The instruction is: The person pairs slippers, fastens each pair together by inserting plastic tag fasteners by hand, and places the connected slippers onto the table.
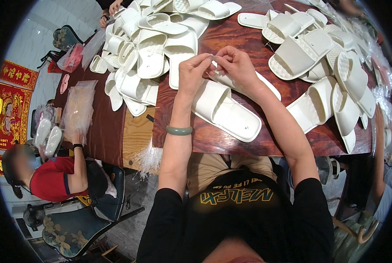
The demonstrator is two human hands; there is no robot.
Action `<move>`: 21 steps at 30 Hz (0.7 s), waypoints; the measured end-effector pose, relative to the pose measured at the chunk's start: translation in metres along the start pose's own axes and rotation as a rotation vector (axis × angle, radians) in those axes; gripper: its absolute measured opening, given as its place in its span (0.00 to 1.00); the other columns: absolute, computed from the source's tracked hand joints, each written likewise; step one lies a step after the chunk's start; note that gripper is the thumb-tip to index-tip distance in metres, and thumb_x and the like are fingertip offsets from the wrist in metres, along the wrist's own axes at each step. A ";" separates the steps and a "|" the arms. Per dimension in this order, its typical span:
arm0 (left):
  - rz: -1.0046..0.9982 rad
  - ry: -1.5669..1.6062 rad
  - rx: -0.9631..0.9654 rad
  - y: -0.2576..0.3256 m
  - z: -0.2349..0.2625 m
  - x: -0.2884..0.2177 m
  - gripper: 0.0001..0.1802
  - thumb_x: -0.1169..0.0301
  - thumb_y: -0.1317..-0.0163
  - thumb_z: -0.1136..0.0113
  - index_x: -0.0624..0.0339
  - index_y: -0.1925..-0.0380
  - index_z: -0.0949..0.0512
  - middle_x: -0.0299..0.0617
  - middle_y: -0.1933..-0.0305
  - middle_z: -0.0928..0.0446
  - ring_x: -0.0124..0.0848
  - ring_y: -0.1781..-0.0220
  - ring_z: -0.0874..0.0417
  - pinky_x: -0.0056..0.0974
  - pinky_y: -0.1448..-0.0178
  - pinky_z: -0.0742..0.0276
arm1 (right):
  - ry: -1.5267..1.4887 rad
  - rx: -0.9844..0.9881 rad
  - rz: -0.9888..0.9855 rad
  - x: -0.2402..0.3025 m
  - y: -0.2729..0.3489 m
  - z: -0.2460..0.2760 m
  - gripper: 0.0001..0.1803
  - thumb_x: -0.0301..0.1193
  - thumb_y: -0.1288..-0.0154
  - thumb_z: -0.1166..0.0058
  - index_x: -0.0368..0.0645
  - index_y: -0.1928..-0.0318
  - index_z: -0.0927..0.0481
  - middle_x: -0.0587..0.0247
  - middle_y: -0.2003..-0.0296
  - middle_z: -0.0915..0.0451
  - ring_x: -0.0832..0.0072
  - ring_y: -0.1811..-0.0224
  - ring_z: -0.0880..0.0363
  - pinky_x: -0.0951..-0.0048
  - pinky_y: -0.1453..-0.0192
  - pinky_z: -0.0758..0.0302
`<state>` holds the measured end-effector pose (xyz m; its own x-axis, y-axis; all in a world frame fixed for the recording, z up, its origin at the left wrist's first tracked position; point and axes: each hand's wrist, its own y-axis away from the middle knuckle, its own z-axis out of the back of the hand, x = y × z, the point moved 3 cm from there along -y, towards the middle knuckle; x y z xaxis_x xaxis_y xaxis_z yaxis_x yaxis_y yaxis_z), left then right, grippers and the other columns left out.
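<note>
Two white slippers (226,110) just beneath both hands (193,72), these in a tight pinch, contents unclear.

White open-toed slipper (227,112), near centre: smooth, matt-looking plastic. Red-brown wooden table (222,37): glossy, streaked grain. Clear plastic bag (80,103), left: shiny, crinkled.

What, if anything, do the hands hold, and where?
Cannot tell: the left hand and right hand pinch close together; anything between them is too small to identify.
</note>
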<state>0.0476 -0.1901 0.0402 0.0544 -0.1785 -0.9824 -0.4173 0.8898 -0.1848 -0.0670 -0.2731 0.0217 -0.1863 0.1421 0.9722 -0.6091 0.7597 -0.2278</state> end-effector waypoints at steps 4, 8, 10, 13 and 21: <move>0.021 0.024 -0.012 0.001 0.001 0.000 0.09 0.74 0.40 0.45 0.65 0.63 0.19 0.37 0.75 0.21 0.20 0.77 0.23 0.23 0.73 0.28 | 0.177 -0.100 0.107 0.002 -0.002 0.002 0.10 0.32 0.43 0.42 0.36 0.69 0.21 0.65 0.77 0.21 0.83 0.77 0.27 0.77 0.71 0.31; 0.018 0.023 -0.009 -0.001 -0.003 0.002 0.09 0.74 0.40 0.44 0.65 0.62 0.19 0.38 0.75 0.21 0.20 0.77 0.23 0.23 0.73 0.28 | 0.164 -0.124 0.106 0.000 -0.005 0.009 0.12 0.34 0.44 0.40 0.36 0.70 0.21 0.64 0.77 0.21 0.83 0.77 0.28 0.77 0.71 0.31; 0.000 0.018 -0.016 -0.001 -0.001 0.003 0.09 0.74 0.40 0.44 0.65 0.62 0.19 0.37 0.75 0.21 0.20 0.77 0.23 0.23 0.73 0.28 | 0.173 -0.086 0.101 0.002 -0.005 0.007 0.12 0.34 0.44 0.40 0.36 0.70 0.20 0.64 0.77 0.21 0.83 0.77 0.28 0.77 0.71 0.31; -0.003 -0.001 -0.014 -0.001 -0.001 0.002 0.09 0.74 0.40 0.45 0.65 0.62 0.20 0.37 0.75 0.21 0.20 0.76 0.23 0.23 0.73 0.28 | 0.231 -0.085 0.094 0.005 -0.004 0.007 0.13 0.35 0.44 0.41 0.36 0.70 0.20 0.63 0.77 0.21 0.83 0.77 0.28 0.77 0.71 0.31; -0.029 -0.066 0.010 0.000 -0.001 0.003 0.09 0.74 0.39 0.45 0.65 0.62 0.20 0.37 0.74 0.21 0.20 0.76 0.23 0.24 0.73 0.28 | 0.314 -0.121 0.103 0.010 -0.002 0.009 0.13 0.35 0.45 0.41 0.35 0.70 0.20 0.63 0.78 0.21 0.82 0.76 0.27 0.77 0.70 0.31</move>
<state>0.0471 -0.1911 0.0372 0.1257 -0.1766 -0.9762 -0.4053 0.8890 -0.2130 -0.0752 -0.2789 0.0312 0.0160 0.3957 0.9182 -0.5000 0.7984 -0.3354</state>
